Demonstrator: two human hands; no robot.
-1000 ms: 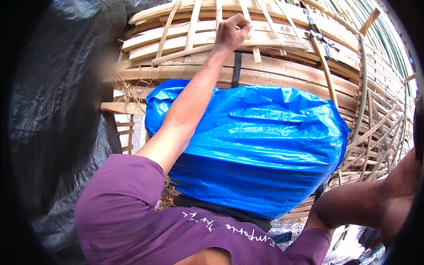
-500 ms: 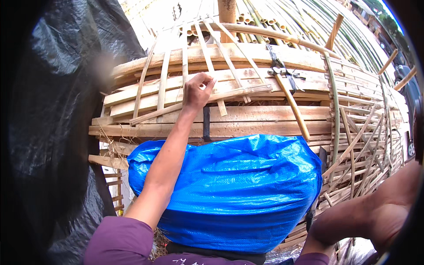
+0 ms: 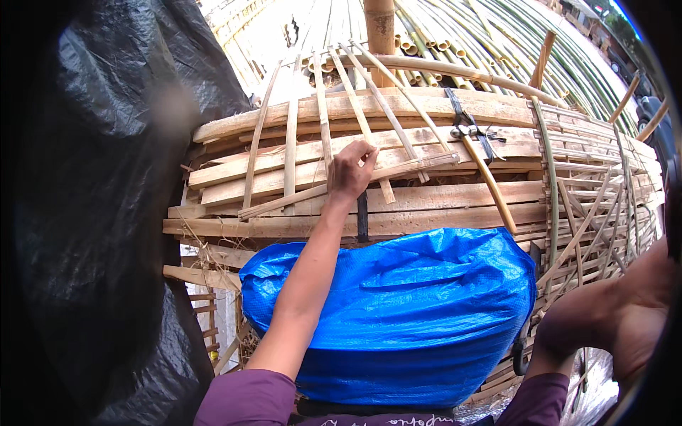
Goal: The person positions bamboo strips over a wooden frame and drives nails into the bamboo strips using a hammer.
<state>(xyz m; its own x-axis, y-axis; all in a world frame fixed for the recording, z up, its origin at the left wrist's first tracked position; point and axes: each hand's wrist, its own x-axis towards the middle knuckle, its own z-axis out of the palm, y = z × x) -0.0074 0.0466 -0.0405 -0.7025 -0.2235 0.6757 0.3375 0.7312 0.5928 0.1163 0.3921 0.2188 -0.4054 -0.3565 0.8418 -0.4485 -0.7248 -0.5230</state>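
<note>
My left hand (image 3: 353,169) reaches forward with its fingers curled closed at a woven frame of thin bamboo strips. It lies over a crosswise bamboo strip (image 3: 405,170), and its fingertips are at one of several lengthwise bamboo slats (image 3: 290,149); the exact grip is partly hidden. To the right of that hand lies a hammer (image 3: 490,181) with a metal head and a wooden handle. Of my right arm (image 3: 582,323), a bent part shows at the lower right, raised close to the camera. My right hand's fingers are hidden at the dark rim.
Stacked wooden planks (image 3: 440,213) lie under the strips, bound with black straps (image 3: 362,220). A blue tarp (image 3: 405,305) covers my lap. Black plastic sheeting (image 3: 106,177) hangs at the left. More bamboo lattice (image 3: 590,192) stands at the right; bamboo poles (image 3: 483,50) lie beyond a post (image 3: 379,35).
The whole view has shifted, so the scene sits further right and slightly lower. My left hand stays closed at the same place on the strips. My right arm remains raised.
</note>
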